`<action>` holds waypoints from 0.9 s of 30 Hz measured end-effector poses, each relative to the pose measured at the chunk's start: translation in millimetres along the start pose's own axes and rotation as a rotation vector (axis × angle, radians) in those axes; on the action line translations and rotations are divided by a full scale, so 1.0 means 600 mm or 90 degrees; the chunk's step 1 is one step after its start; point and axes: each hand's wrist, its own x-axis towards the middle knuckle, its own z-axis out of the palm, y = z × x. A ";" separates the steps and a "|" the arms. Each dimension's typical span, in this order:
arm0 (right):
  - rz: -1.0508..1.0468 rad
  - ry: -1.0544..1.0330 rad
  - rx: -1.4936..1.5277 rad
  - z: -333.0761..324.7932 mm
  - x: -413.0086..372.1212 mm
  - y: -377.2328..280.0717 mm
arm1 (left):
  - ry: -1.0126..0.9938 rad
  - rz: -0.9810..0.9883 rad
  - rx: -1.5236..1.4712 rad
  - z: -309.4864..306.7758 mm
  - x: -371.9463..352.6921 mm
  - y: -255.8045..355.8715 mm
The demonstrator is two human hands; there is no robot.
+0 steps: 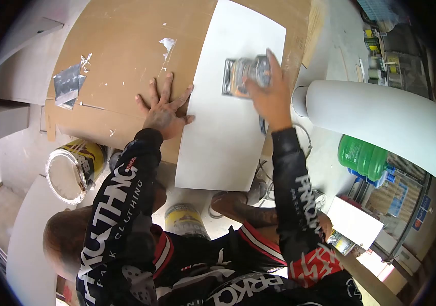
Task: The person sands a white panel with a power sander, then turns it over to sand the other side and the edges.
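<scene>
A long white panel lies on a cardboard-covered work surface. My right hand is wrapped around a power sander, which rests on the upper part of the panel and looks blurred. Its cord drops past my wrist on the right. My left hand lies flat on the cardboard with its fingers spread, the thumb and index finger at the panel's left edge.
Grey tape is stuck to the cardboard at left. A paint bucket stands at lower left, another bucket between my legs. To the right are a large white curved piece, a green water bottle and a metal rack.
</scene>
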 end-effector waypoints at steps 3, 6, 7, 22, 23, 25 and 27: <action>0.011 -0.016 0.036 -0.001 -0.083 -0.026 | 0.014 0.011 -0.014 0.002 -0.002 -0.003; 0.045 -0.021 0.029 -0.002 -0.129 -0.050 | 0.028 0.009 -0.041 0.000 -0.001 -0.001; 0.043 -0.022 0.029 -0.001 -0.125 -0.050 | 0.010 0.004 -0.031 -0.003 -0.001 0.000; 0.011 0.067 -0.094 0.070 0.317 0.064 | -0.048 -0.013 -0.012 -0.021 -0.002 0.009; -0.047 0.081 -0.072 0.079 0.350 0.078 | -0.050 -0.012 -0.013 -0.021 -0.002 0.009; -0.104 0.096 -0.047 0.080 0.382 0.074 | -0.039 -0.006 -0.003 -0.006 0.003 0.002; 0.072 0.022 -0.053 0.065 0.410 0.041 | -0.025 0.003 0.007 0.000 0.005 -0.001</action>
